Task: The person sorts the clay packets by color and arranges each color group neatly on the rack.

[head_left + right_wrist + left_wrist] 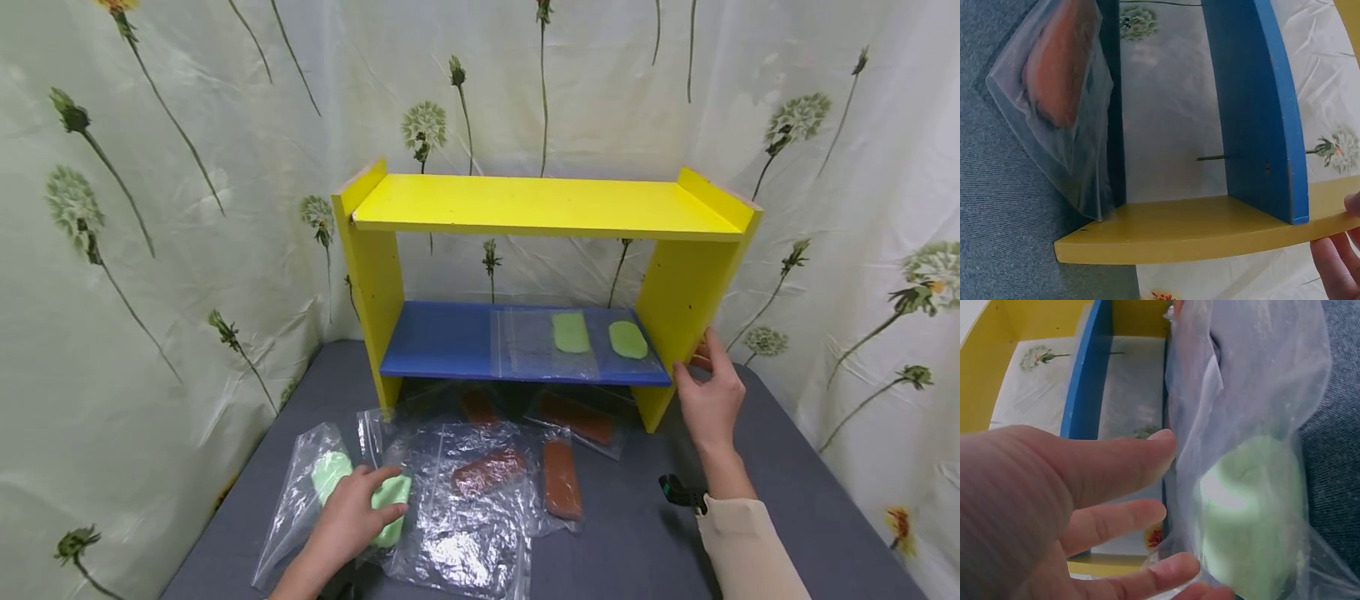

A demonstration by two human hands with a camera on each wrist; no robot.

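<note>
My left hand [348, 517] hovers with loosely spread fingers over a green slab [392, 504] in a clear zip bag. In the left wrist view that green slab [1254, 519] lies beyond the fingertips, and nothing sits between thumb and fingers. My right hand [712, 400] pinches the front edge of the right yellow side panel [678, 292] of a small shelf unit. The right wrist view has the thumb on one face of the panel [1210, 244] and fingers on the other. Two bagged green slabs [572, 333] lie on the right half of the blue shelf board [442, 333].
Another bagged green slab [330, 473] lies at the left. Several bagged reddish-brown slabs [562, 479] lie in front of and beneath the blue board. The yellow top board [525, 200] spans the unit. Dark cloth [630, 533] covers the table; a flowered curtain [187, 275] hangs behind.
</note>
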